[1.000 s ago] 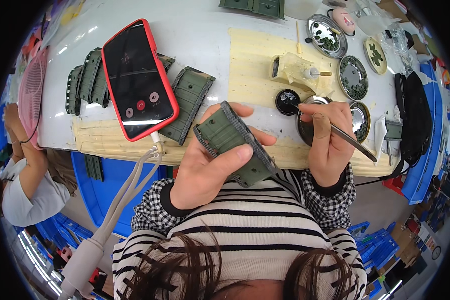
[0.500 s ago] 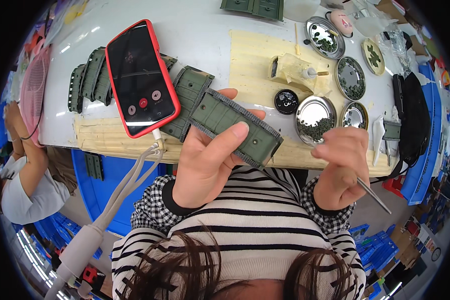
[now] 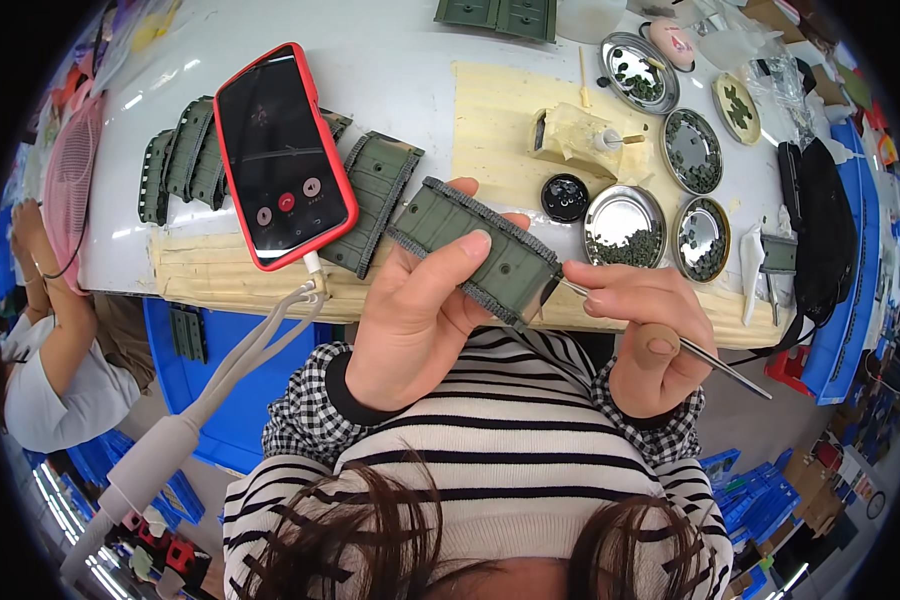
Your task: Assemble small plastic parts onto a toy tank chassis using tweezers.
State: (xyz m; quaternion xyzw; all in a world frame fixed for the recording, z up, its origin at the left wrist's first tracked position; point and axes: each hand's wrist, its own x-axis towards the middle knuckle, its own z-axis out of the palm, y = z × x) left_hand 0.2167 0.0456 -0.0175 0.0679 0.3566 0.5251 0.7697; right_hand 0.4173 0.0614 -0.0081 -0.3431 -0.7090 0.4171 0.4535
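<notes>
My left hand (image 3: 405, 315) grips a green camouflage panel (image 3: 445, 218), curved and ribbed along its long edges, with the thumb on its face and fingers beneath. My right hand (image 3: 660, 345) is closed round a slim silver tool (image 3: 727, 373), tapered like tweezers. The tool's front end meets the panel's right edge, where its tip and anything on it are too small to make out. Close to my right hand stand a metal dish (image 3: 625, 205) of small dark green pieces and a second such dish (image 3: 701, 240).
A red-cased phone (image 3: 285, 160) on a grey stand (image 3: 160, 455) rises at the left, before more green panels (image 3: 375, 180). Further back are a black pot (image 3: 564, 198), a taped bottle holder (image 3: 570, 140) and several dishes (image 3: 692, 150). Another person (image 3: 65, 370) sits at far left.
My right hand has moved left, bringing the tool from beside the dishes to the panel's right edge. The held panel has shifted slightly, away from the panel lying behind it.
</notes>
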